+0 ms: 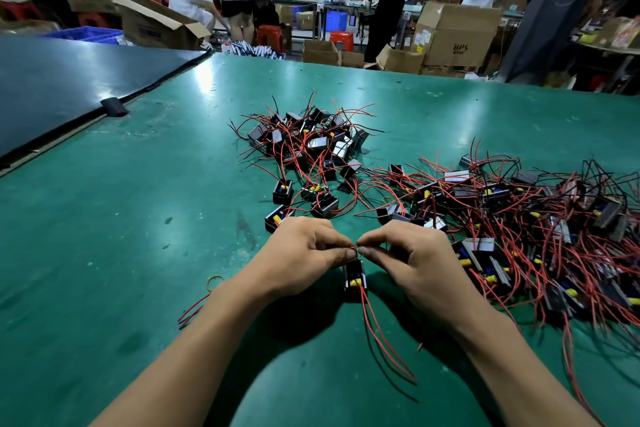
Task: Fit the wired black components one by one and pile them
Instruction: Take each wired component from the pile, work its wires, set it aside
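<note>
My left hand (304,253) and right hand (408,253) are both pinching the black component (355,276) at its top, where a red lead comes out. It's standing on the tabletop (138,218) between them. I'd guess it's light with a hard shell and floppy, thin wires (381,333), so hold the casing and don't yank the leads.

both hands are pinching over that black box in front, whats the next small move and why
Probably finish pushing the pinched bit down into the black component, since the left hand and right hand both pinch at its top end and it lies apart from the pile ahead, so fitting looks unfinished.
</note>
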The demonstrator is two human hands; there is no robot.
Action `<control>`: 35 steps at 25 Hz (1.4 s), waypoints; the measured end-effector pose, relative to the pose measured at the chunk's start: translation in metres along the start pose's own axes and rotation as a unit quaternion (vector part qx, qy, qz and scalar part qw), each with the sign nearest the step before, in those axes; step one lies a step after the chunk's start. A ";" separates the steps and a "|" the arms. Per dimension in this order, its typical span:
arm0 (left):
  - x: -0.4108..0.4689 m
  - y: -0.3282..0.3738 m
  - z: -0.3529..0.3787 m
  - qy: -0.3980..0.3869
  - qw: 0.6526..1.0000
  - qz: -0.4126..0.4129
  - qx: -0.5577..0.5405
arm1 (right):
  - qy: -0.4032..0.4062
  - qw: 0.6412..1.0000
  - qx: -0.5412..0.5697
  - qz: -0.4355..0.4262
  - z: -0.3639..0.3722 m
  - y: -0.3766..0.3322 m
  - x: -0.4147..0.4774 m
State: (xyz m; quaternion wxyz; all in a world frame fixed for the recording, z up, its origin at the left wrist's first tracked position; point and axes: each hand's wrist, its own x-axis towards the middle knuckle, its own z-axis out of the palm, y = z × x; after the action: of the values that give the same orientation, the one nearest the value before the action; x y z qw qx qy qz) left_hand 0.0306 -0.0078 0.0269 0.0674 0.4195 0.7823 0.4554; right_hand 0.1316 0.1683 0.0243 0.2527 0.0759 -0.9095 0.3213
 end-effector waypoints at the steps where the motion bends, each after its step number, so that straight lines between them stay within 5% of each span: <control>1: -0.001 0.001 0.000 0.006 1.000 0.010 -0.002 | -0.005 1.000 0.007 0.021 0.001 -0.001 0.000; 5: -0.003 0.003 0.003 0.047 0.993 0.089 0.065 | -0.064 0.962 0.151 0.217 0.002 -0.006 0.001; 10: -0.004 0.006 0.005 0.072 0.970 0.131 0.192 | -0.120 0.792 0.421 0.426 -0.004 -0.017 0.006; 12: -0.004 0.007 0.007 0.069 0.974 0.126 0.176 | -0.118 0.764 0.448 0.448 -0.007 -0.016 0.006; 16: -0.002 0.003 0.002 0.020 0.999 0.039 0.022 | -0.050 0.953 0.204 0.219 -0.006 -0.007 0.000; 18: -0.001 0.002 -0.002 -0.009 1.000 -0.003 -0.011 | -0.017 0.994 0.080 0.068 -0.004 -0.002 -0.001; 21: -0.001 0.003 -0.003 -0.038 0.997 -0.048 -0.040 | -0.025 0.998 -0.022 -0.053 -0.003 0.002 -0.001; 24: -0.002 0.003 -0.003 -0.037 0.995 -0.069 -0.066 | -0.016 0.997 -0.049 -0.062 -0.003 0.003 -0.002; 30: -0.005 0.015 0.012 0.033 0.994 -0.065 -0.081 | 0.019 0.984 0.099 0.150 0.000 -0.010 0.002; 33: -0.005 0.019 0.003 0.062 0.981 -0.072 -0.167 | 0.146 0.966 0.145 0.157 -0.027 -0.014 0.008; 35: -0.002 0.009 -0.007 0.184 0.978 -0.063 -0.080 | 0.248 0.944 0.150 0.156 -0.052 -0.010 0.010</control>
State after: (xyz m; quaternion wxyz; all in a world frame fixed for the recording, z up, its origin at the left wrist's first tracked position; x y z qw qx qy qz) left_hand 0.0335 -0.0120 0.0372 -0.0162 0.2717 0.7670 0.5811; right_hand 0.1473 0.1931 0.0700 0.4030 -0.1119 -0.7598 0.4978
